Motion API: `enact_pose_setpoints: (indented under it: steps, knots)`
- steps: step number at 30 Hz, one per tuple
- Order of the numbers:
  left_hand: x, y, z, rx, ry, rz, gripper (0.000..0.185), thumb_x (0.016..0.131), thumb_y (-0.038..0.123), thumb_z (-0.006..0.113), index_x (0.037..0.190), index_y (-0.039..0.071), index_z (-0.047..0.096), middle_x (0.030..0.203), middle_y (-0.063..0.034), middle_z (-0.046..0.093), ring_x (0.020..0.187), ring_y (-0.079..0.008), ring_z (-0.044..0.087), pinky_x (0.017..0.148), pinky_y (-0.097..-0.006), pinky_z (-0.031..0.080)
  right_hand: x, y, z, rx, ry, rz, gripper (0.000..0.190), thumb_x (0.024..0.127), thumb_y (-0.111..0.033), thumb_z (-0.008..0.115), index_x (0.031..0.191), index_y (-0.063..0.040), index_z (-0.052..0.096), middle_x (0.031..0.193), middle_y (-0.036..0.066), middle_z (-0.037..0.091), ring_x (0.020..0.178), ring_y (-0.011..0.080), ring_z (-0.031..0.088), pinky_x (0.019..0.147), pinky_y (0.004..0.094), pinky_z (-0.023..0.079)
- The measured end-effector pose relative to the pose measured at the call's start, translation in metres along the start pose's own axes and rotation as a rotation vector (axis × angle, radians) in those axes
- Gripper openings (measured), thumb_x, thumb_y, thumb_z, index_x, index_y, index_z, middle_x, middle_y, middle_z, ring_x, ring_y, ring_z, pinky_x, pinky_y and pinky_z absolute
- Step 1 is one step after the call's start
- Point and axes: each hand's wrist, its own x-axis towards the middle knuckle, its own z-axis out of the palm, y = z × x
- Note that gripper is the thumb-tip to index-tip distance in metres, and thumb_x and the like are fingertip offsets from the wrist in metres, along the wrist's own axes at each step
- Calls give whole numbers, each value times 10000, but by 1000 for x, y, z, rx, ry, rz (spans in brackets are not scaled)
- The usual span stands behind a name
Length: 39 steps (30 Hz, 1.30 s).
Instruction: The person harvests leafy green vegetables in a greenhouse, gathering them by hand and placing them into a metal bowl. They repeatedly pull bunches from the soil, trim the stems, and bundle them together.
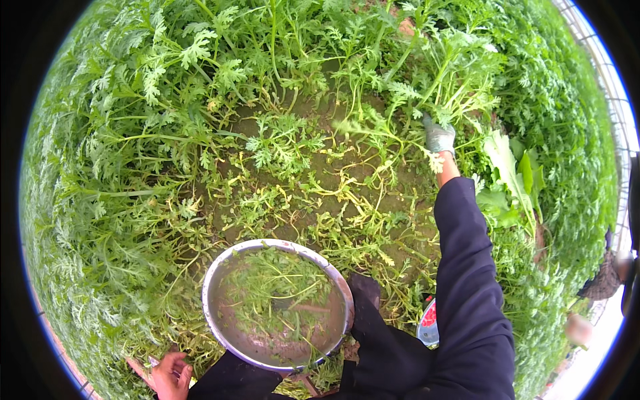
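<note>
My right hand (440, 136), in a grey glove, reaches forward at the upper right. It is closed around the stems of a bunch of leafy greens (450, 92) with lobed leaves; foliage hides most of the fingers. My bare left hand (171, 377) is low at the lower left, its fingers curled. Beside it a brown stick-like piece (140, 372) runs behind the fingers, and whether the hand grips it is unclear. Between my knees a round basin (347, 300) with a pale, worn rim holds loose green sprigs (280, 277).
Dense greens (110, 165) stand on the left, far and right sides. Yellowed stems and stubble (345, 190) cover the soil ahead. Broad pale leaves (502, 165) lie beyond my right forearm. A small container with red contents (429, 322) is by my right leg. Framework (612, 105) lines the right rim.
</note>
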Motion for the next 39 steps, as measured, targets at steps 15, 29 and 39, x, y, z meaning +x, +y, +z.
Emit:
enact_pose_setpoints:
  steps: [15, 29, 39]
  knots:
    - [1, -1, 0, -10, -14, 19, 228, 809, -20, 675, 1034, -28, 641, 685, -33, 621, 588, -71, 553, 561, -221, 453, 28, -47, 25, -632, -158, 73, 582, 887, -551, 549, 1069, -15, 683, 1123, 256, 657, 1038, 408, 620, 904, 405, 474]
    - [2, -4, 1, 23, -10, 17, 241, 790, -48, 658, 1028, -18, 642, 700, -30, 629, 587, -76, 557, 561, -223, 457, 8, -56, 6, 385, 182, 310, 527, 773, -403, 770, 1003, 64, 683, 863, 147, 696, 701, 242, 603, 705, 371, 484]
    - [9, -16, 3, -22, 15, -52, 240, 794, -59, 679, 1027, -22, 638, 706, -26, 628, 589, -60, 557, 547, -213, 447, 76, -94, 77, -1078, -86, -160, 219, 879, -172, 569, 989, -120, 751, 1051, 115, 726, 935, 275, 709, 767, 384, 531]
